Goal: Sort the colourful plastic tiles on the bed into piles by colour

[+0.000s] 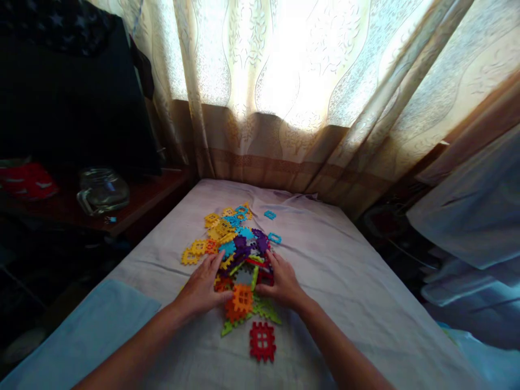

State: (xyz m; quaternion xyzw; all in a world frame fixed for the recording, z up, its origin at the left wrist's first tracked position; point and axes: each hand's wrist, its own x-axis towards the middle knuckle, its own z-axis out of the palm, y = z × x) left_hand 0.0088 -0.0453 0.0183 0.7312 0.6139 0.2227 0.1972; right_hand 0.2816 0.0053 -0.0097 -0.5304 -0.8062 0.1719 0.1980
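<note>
A loose heap of toothed, interlocking plastic tiles lies on the sheet, in yellow, blue, purple, orange, green and red. Against its left side rests my left hand (204, 287), its thumb spread from the fingers and pointing at an orange window tile (242, 298). My right hand (283, 279) flanks the heap on the right, thumb apart too, beside dark red tiles and an upright lime green tile (254, 278). Neither hand visibly grips a single tile. Nearer to me a red window tile (262, 342) lies flat by itself. Tiles under my fingers are partly hidden.
Yellow tiles (195, 251) spread at the heap's far left, with two blue frames (274, 238) off to the right. A pale blue cloth (97, 330) covers the bed's left edge. Left of the bed, a glass jug (103, 189) stands on a wooden desk (146, 197). Curtains hang behind.
</note>
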